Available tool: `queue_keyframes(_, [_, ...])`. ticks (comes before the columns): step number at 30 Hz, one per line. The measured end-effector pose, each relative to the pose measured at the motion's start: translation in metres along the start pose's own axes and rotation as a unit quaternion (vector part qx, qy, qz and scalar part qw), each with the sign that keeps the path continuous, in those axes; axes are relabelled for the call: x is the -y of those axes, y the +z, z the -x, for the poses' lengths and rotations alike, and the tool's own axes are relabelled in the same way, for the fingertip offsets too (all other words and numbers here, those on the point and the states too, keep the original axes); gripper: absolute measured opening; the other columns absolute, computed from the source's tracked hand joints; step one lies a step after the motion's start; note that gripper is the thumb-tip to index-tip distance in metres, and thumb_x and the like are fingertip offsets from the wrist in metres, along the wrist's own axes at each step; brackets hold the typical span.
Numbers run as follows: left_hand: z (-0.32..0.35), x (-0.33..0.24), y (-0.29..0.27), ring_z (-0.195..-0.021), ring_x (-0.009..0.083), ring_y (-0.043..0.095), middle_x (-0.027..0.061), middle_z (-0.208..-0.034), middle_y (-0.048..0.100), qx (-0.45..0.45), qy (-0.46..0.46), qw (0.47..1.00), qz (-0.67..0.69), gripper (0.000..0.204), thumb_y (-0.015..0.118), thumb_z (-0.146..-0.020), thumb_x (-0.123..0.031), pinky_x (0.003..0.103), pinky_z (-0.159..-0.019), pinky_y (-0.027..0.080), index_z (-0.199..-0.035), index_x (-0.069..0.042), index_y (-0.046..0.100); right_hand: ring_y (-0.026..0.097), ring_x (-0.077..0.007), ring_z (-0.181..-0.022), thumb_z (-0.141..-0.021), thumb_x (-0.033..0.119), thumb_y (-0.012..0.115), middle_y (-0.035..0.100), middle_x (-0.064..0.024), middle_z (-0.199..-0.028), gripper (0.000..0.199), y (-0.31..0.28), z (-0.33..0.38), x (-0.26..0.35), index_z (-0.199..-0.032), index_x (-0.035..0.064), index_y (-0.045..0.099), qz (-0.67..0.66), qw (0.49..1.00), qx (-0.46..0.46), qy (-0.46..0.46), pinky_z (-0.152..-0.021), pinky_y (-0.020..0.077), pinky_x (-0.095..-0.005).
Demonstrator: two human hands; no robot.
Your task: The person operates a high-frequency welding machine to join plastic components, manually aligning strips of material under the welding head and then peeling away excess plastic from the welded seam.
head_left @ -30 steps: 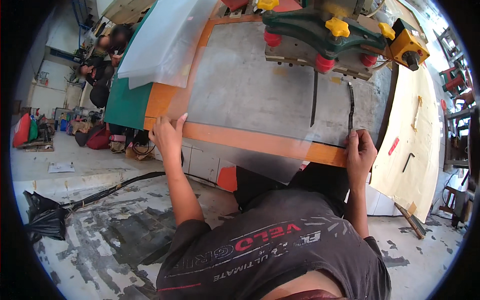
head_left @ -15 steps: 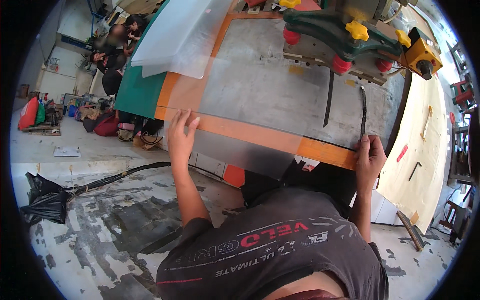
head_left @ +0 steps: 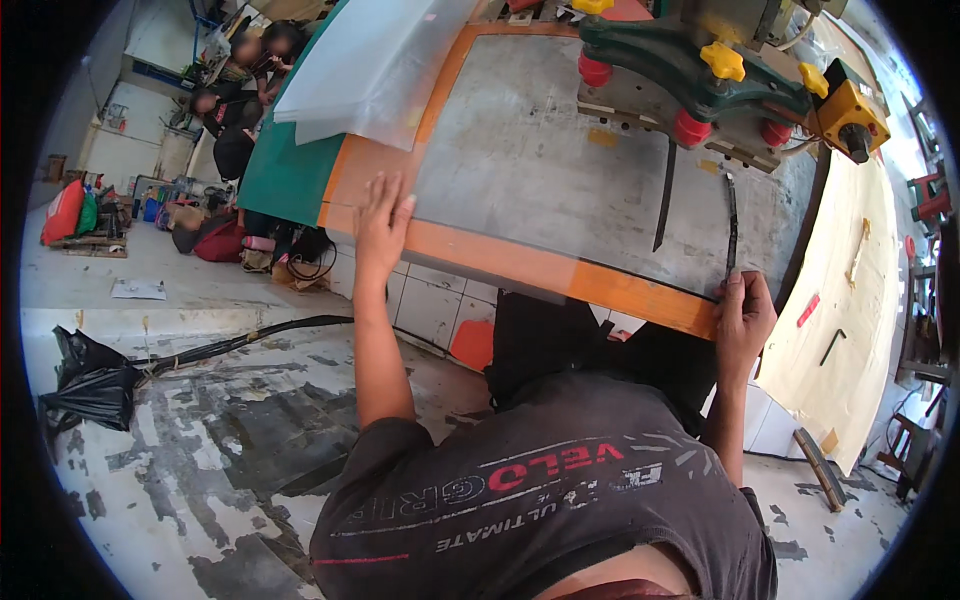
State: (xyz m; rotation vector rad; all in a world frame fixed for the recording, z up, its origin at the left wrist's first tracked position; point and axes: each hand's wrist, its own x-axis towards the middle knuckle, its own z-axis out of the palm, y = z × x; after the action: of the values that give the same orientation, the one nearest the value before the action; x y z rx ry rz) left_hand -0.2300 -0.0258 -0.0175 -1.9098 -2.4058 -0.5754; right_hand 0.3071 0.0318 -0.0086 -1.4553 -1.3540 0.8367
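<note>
Shirt: dark, printed; fills the lower foreground, the person leaning toward the table.
Right hand: at the near orange edge of the table; fingers curled and closed on the near end of a thin dark strip.
Left hand: well apart from the right; fingers spread, palm pressed flat on the orange border, gripping nothing.
Table: grey sheet surface framed in orange, tilted in this view.
Strip: lies on the grey surface, running away from the right hand toward the machine; a second dark strip lies just beside it, untouched.
Machine: green body with red and yellow knobs, at the far edge of the table.
Plastic sheet: translucent, lying over the far left corner.
Step in hand: judged to be lining up the strip while the left hand braces.
Next move calls for: a steady pinch and a straight pull or push along the strip's length.
</note>
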Motion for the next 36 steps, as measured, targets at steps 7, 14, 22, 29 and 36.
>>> queue_keyframes(7, [-0.030, 0.099, -0.012, -0.163, 0.0399, 0.028, 0.0170, -0.174, 0.036, -0.025, -0.187, 0.980, -0.072, 0.069, 0.038, -0.110, -0.066, 0.068, -0.127, 0.018, -0.167, -0.026, 0.045, 0.053, -0.0058, -0.063, -0.109, 0.015, 0.064, 0.063, -0.0021, -0.072, 0.027, 0.001, -0.003, -0.002, -0.087, 0.0005, 0.062, 0.005, 1.000, 0.009, -0.019, -0.059, 0.0424, -0.0260])
queue_keyframes(14, [-0.074, 0.139, -0.011, -0.164, 0.0426, 0.025, 0.0143, -0.178, 0.029, -0.013, -0.313, 0.943, -0.111, 0.075, 0.034, -0.108, -0.073, 0.079, -0.123, 0.014, -0.169, -0.030, 0.040, 0.052, -0.0062, -0.062, -0.110, 0.015, 0.063, 0.062, -0.0017, -0.071, 0.028, 0.003, -0.002, 0.003, -0.086, 0.0007, 0.062, 0.006, 1.000, 0.003, -0.025, -0.058, 0.0417, -0.0268])
queue_keyframes(22, [-0.070, 0.143, -0.006, -0.163, 0.0430, 0.026, 0.0180, -0.174, 0.035, -0.054, -0.272, 0.956, -0.096, 0.079, 0.038, -0.108, -0.071, 0.079, -0.122, 0.017, -0.166, -0.018, 0.043, 0.055, -0.0062, -0.063, -0.110, 0.020, 0.063, 0.066, -0.0024, -0.074, 0.030, -0.006, -0.003, 0.022, -0.089, -0.0010, 0.066, -0.023, 0.995, 0.045, 0.087, -0.057, 0.0425, -0.0275])
queue_keyframes(29, [-0.047, 0.047, -0.025, -0.135, 0.0437, 0.061, 0.0242, -0.148, 0.065, -0.210, -0.145, 0.967, -0.006, 0.060, 0.061, -0.108, -0.048, 0.047, -0.115, 0.047, -0.144, 0.000, 0.065, 0.061, -0.0085, -0.062, -0.107, 0.024, 0.067, 0.074, -0.0050, -0.079, 0.030, 0.003, -0.017, 0.038, -0.095, -0.0036, 0.072, -0.057, 0.973, 0.172, 0.143, -0.055, 0.0473, -0.0274])
queue_keyframes(36, [-0.026, -0.167, 0.006, -0.122, 0.0350, 0.069, 0.0175, -0.128, 0.074, -0.142, 0.130, 0.962, 0.195, 0.029, 0.069, -0.105, -0.018, 0.042, -0.107, 0.052, -0.128, -0.001, 0.074, 0.063, -0.0110, -0.057, -0.107, 0.021, 0.065, 0.072, -0.0072, -0.073, 0.031, 0.042, -0.021, 0.056, -0.091, -0.0050, 0.071, 0.036, 0.964, 0.247, 0.093, -0.056, 0.0499, -0.0307])
